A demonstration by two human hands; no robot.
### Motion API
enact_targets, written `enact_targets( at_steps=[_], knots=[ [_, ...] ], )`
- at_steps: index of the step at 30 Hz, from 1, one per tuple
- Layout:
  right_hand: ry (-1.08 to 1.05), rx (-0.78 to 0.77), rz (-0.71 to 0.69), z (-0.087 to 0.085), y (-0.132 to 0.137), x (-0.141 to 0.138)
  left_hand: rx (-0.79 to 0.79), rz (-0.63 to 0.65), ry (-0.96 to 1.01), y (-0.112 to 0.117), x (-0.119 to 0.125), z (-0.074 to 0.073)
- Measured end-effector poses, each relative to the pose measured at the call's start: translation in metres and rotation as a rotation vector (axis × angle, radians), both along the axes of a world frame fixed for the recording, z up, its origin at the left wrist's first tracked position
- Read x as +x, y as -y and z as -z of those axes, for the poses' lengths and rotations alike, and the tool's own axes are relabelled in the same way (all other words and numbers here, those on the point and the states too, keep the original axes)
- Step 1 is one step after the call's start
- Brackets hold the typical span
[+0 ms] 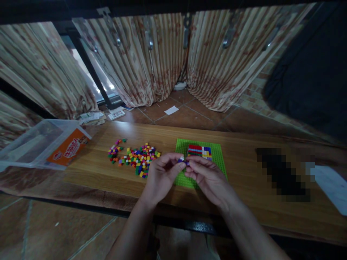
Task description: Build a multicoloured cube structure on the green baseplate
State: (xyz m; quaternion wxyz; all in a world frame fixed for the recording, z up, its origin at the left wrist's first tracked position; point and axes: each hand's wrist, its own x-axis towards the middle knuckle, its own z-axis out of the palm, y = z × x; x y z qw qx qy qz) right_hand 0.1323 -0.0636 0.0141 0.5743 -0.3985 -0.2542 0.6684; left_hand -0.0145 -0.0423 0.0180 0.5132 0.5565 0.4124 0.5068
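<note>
1. So from where I'm standing, both hands are up over the near part of the green baseplate (221,153). The left hand (160,177) has thumb and fingers pinched on some tiny purple and white bricks (186,163).
2. The right hand (207,175) is pinching at the same little bit from the other side, fingertips nearly meeting. Can't tell exactly how many pieces are in there, or if they're clicked together.
3. My read on the step: handling small pieces in the air, maybe joining, splitting or just turning them. Too tiny to call.
4. Just beyond the fingers there's a built patch (195,148) on the plate, red rows on the left, mixed colours on the right. Fingers hide its near edge.
5. Loose brick pile (143,157) is on the wooden table (244,159), just beyond the left hand.
6. If those pieces are meant for the plate, imo the next move calls for squaring them to the studs, clearing the fingers, then pressing straight down.
</note>
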Motion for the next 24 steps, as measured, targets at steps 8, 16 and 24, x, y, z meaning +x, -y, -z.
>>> enact_targets(
  at_steps=[8,16,24],
  knots=[
    [0.173,0.133,0.104,0.003,-0.002,-0.004,-0.496,-0.028,0.461,-0.004,0.004,-0.005],
    [0.522,0.337,0.197,0.009,0.000,-0.006,-0.679,0.077,0.468,0.003,0.010,-0.007],
    [0.522,0.335,0.176,0.010,0.000,-0.005,-0.585,0.201,0.380,0.005,0.009,-0.004]
  ],
)
